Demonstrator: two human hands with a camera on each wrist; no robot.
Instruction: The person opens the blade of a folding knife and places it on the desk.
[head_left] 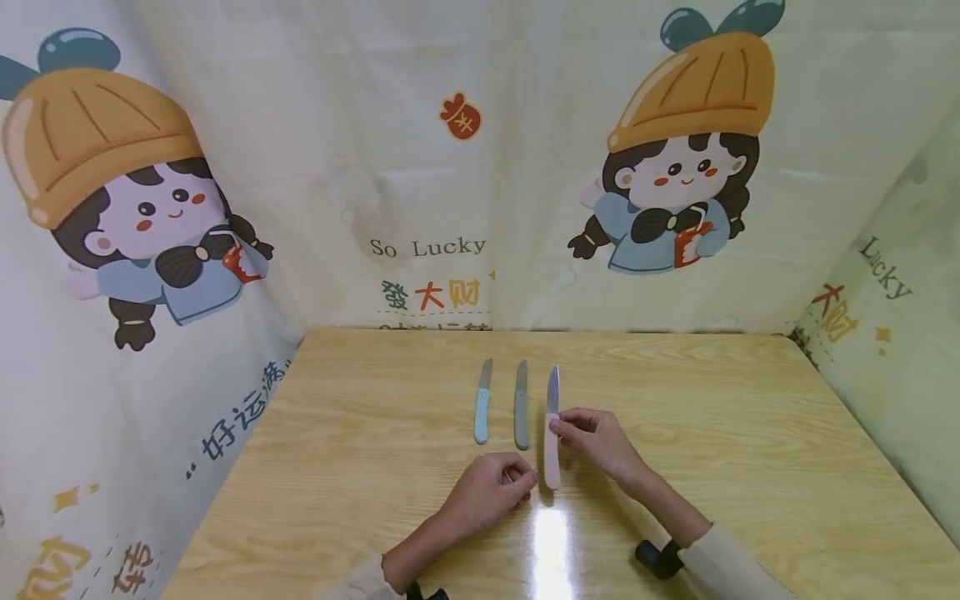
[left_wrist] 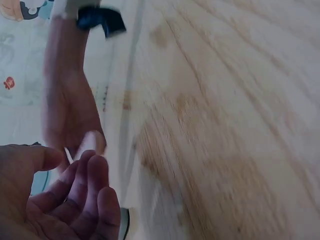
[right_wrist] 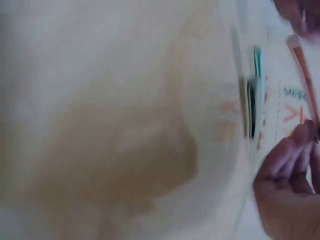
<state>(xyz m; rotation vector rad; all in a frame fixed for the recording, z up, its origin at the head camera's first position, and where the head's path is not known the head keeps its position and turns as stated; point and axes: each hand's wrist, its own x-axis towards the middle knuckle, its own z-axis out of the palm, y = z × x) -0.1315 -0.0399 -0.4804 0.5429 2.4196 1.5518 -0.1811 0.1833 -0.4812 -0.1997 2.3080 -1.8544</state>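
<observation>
A knife with a pale pink handle (head_left: 552, 462) is pinched between the thumb and fingers of my right hand (head_left: 603, 446), its blade pointing to the back wall. My left hand (head_left: 487, 493) hovers just left of the handle's lower end, fingers loosely curled and holding nothing. To the left lie a knife with a grey-green handle (head_left: 521, 423) and one with a light blue handle (head_left: 482, 417), both blades pointing away. In the left wrist view, the cupped left fingers (left_wrist: 80, 195) show nothing between them. The right wrist view is blurred but shows the knife handle (right_wrist: 304, 75).
The knives are over a light wooden table (head_left: 360, 383). A printed cloth (head_left: 540, 167) with cartoon figures hangs behind it and at both sides. A bright reflection falls on the table near the front middle.
</observation>
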